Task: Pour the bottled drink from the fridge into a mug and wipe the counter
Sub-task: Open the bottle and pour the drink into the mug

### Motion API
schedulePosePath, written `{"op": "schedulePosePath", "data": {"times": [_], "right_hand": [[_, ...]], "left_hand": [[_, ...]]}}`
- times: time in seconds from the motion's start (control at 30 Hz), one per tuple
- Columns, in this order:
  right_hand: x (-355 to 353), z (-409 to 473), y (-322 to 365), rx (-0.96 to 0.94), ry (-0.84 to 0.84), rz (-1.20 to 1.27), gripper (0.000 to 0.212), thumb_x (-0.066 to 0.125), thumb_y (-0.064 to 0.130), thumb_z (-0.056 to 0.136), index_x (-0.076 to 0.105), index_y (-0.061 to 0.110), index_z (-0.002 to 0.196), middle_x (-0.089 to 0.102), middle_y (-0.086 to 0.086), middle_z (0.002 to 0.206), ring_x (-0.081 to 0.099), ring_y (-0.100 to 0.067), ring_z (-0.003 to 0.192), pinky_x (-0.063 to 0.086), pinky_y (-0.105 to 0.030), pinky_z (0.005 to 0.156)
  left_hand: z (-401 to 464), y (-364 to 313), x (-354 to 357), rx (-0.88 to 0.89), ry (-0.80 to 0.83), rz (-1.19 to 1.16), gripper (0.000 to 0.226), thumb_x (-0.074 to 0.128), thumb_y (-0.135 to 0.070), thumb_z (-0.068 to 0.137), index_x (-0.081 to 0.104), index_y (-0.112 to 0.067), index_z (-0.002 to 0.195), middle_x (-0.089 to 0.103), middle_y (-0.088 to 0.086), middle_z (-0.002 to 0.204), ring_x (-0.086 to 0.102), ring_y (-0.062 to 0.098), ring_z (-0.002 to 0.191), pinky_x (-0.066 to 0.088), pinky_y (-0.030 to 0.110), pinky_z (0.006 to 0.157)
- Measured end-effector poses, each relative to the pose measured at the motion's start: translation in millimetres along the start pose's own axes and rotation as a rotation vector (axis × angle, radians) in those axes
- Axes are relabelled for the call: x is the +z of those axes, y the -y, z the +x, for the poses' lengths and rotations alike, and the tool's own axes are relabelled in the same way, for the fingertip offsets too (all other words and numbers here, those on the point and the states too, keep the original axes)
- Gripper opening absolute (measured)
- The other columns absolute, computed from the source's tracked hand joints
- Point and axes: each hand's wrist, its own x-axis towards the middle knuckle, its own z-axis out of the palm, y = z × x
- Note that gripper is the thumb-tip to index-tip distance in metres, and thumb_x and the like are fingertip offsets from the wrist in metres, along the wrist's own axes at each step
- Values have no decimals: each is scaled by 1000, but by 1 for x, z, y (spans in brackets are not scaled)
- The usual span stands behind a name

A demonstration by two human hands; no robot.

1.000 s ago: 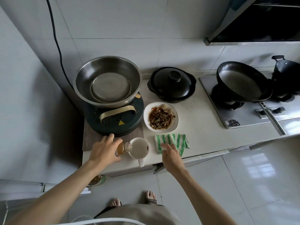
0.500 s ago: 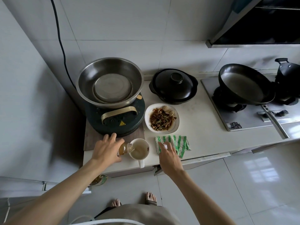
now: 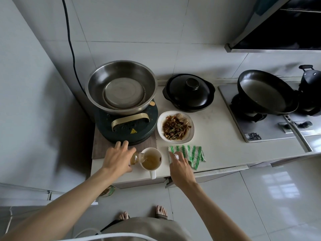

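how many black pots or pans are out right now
3: a lidded pot behind the food plate, a pan on the stove, and a third pot at the right edge, cut off by the frame.

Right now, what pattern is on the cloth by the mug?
Green and white stripes on the cloth, seen from the head view.

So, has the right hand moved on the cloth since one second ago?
Cannot tell for sure. The right hand rests at the near left corner of the green striped cloth, as before; any shift looks like camera motion.
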Motion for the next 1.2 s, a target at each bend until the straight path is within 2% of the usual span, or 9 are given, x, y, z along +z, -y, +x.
{"op": "schedulePosePath", "data": {"times": [0.47,0.9,1.2], "right_hand": [[0,-1,2,8,-1,7,58,44,4,97,32,18,152,32,-12,153,44,-37,132,48,-44,103],[-2,0,4,-1,-13,2,56,42,7,100,31,18,153,33,-12,154,42,-37,134,46,-43,105],[-3,-1,5,-4,-20,-2,55,42,6,99,33,18,152,34,-12,153,43,-36,132,48,-43,101]], "left_hand": [[1,-2,-2,47,-33,18,62,76,-45,71,55,-22,124,53,8,124,54,24,109,49,35,79],[2,-3,-4,48,-30,28,61,75,-43,73,53,-22,126,52,9,125,52,25,111,48,36,82],[4,-3,-4,47,-27,43,61,73,-44,74,53,-22,127,51,9,125,52,25,112,47,36,81]]}}
